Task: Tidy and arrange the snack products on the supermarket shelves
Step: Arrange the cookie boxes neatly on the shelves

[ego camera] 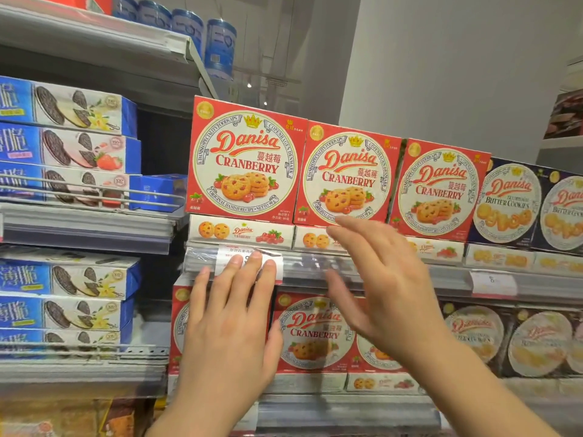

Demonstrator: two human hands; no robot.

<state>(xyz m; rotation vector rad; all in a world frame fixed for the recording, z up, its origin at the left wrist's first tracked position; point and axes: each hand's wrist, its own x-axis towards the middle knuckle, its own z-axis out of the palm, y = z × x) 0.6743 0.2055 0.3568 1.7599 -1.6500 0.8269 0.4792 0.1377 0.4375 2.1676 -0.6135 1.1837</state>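
A: Where are the cranberry boxes [244,159]?

B: Upright in a row at the shelf's front edge [315,266], faces out, above flat ones.

A: And the left hand [227,326]?

B: Fingers straight and close together, tips pressing the price tag [249,261] on the edge strip, likely to seat it.

A: The right hand [381,279]?

B: Blurred, fingers spread wide, holding nothing, just before the second box [348,175], probably about to square it.
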